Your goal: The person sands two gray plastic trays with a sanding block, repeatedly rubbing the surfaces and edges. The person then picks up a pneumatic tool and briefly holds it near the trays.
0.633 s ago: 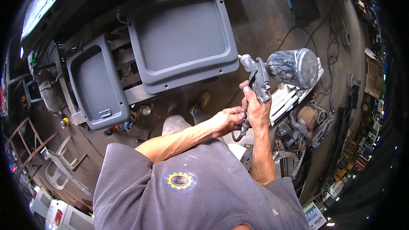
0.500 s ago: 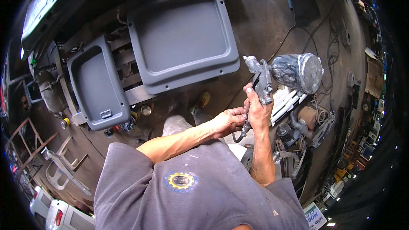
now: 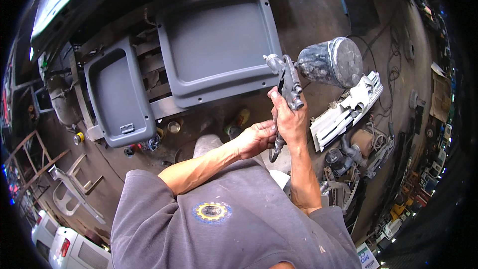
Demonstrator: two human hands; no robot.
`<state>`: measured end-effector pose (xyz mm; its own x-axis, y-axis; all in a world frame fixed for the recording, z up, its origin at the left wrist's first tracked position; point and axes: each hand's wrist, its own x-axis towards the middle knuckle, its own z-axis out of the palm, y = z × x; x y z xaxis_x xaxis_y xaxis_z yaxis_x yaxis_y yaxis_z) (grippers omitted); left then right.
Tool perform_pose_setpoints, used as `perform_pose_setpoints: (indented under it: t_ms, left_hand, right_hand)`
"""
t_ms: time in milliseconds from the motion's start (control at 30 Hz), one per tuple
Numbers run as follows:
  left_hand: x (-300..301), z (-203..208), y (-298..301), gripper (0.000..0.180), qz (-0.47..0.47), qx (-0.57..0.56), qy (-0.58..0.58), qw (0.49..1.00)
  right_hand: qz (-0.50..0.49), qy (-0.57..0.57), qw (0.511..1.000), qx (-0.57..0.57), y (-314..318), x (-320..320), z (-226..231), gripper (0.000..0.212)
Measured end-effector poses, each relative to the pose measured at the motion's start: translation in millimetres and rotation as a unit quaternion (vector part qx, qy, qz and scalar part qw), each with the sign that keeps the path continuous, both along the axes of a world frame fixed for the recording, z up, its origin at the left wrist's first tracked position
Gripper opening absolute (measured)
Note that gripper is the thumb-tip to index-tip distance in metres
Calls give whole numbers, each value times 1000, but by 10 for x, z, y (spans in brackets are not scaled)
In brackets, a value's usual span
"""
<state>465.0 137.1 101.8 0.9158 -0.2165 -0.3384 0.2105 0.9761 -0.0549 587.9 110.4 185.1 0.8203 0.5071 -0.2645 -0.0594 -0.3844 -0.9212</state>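
My right hand (image 3: 293, 123) is wrapped round the grip of a metal spray gun (image 3: 290, 83), its nozzle pointing up and left. A paint-smeared, silvery cup (image 3: 331, 62) sits tilted to the gun's right. At the lower end of the grip, where a dark hose fitting (image 3: 278, 144) hangs down, the pinched fingers of my left hand (image 3: 255, 140) press against the gun; their tips are partly hidden. Beyond the nozzle lies a large dark grey tray-shaped panel (image 3: 199, 100) with a raised rim. A smaller grey panel (image 3: 142, 94) of the same kind lies to its left.
The panels rest on a slatted metal stand (image 3: 164, 108). A white slatted car part (image 3: 343, 114) and scrap parts lie to the right, near a coiled hose (image 3: 393, 72) on the floor. An open can (image 3: 174, 127) stands below the panels. Metal frames (image 3: 74, 189) lie at lower left.
Both hands and the spray gun have shifted up and left, bringing the nozzle to the large panel's lower right corner in view. The white car part shows more fully.
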Motion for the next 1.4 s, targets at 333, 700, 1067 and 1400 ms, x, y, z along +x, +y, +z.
perform_pose_setpoints:
  t_ms: [333,700,1067,1400]
  left_hand:
    - [148,-1,75,26,5,26,10,1000]
    - [-14,11,-59,23,-6,-27,41,999]
    - [-74,57,-484,37,-174,-9,-18,985]
    - [-383,-546,-34,45,-287,478,-39,829]
  right_hand:
    - [-6,-32,996,-85,92,191,-24,63]
    - [-6,-14,1000,-25,10,-67,25,41]
    - [-145,4,987,-68,-753,-279,282,17]
    - [-107,95,988,-56,-1087,-424,386,19]
